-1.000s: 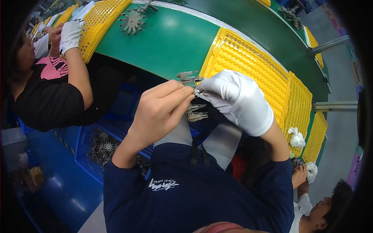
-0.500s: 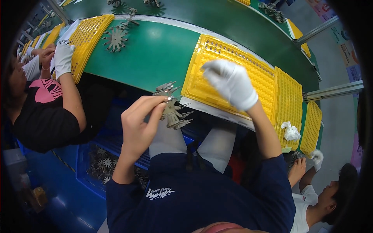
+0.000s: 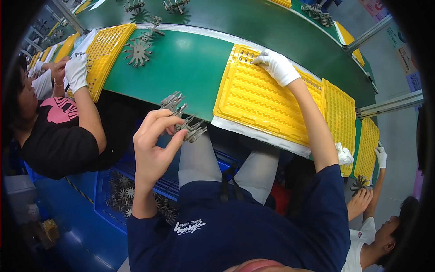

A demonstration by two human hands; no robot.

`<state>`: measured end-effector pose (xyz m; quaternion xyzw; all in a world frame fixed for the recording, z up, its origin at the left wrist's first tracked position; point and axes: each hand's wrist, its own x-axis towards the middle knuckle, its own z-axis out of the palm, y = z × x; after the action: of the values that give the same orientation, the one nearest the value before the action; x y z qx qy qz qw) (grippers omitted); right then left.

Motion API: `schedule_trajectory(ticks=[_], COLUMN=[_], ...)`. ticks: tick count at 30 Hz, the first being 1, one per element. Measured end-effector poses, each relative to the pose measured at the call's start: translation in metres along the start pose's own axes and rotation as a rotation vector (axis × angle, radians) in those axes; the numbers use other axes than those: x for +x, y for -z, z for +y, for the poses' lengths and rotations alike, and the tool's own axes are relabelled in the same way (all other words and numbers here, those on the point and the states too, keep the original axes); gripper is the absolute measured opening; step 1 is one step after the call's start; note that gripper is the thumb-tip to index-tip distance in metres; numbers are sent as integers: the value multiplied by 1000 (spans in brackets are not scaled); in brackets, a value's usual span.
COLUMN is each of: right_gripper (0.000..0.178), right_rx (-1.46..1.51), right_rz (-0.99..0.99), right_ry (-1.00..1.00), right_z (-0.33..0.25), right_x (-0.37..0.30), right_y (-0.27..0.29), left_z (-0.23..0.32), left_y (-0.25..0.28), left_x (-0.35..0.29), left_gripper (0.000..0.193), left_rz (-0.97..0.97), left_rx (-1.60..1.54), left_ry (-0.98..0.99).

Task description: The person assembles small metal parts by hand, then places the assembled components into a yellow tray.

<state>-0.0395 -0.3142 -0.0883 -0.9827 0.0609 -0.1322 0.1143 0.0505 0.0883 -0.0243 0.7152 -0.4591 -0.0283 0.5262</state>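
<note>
My bare left hand [image 3: 153,145] pinches a grey metal star-shaped holder [image 3: 194,130] with many spokes, tilted in the air over the near table edge. My right hand [image 3: 280,69], in a white glove, reaches to the far rows of a yellow pocketed tray [image 3: 258,99]. Its fingers are pressed together at the tray surface, beside small shiny metal parts [image 3: 247,56] sitting in the far left pockets. What the fingertips hold, if anything, is hidden. More such parts show to the right of the glove.
A second yellow tray [image 3: 339,111] adjoins on the right, with crumpled white tissue [image 3: 344,154] by it. Another star-shaped holder [image 3: 137,52] lies on the green table [image 3: 190,54]. Co-workers sit at left and right. A blue crate [image 3: 108,206] of such holders stands below left.
My right hand has moved from above the tray to its far rows. My left hand has shifted slightly left with the star-shaped holder, which is turned differently.
</note>
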Motion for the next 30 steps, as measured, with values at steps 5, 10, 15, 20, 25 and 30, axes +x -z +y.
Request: schedule_trajectory(ticks=[5, 10, 15, 20, 25, 30], right_gripper=[11, 11, 11, 10, 12, 14], right_rx=[-71, -58, 112, 455, 510, 517], right_rz=[-17, -13, 197, 94, 81, 131], right_ry=[76, 92, 42, -148, 122, 121], right_z=[7, 6, -18, -117, -176, -188], right_x=[6, 9, -7, -30, -52, -63], right_y=[-1, 1, 11, 44, 59, 61], left_z=[6, 12, 15, 23, 28, 30], left_y=[-3, -4, -8, -14, -28, -37], left_x=[2, 8, 8, 10, 16, 20], left_gripper=[18, 17, 15, 11, 10, 11], left_rz=[17, -5, 33, -27, -74, -81], left_rx=[49, 81, 128, 193, 160, 126], left_ry=[17, -27, -14, -42, -129, -242])
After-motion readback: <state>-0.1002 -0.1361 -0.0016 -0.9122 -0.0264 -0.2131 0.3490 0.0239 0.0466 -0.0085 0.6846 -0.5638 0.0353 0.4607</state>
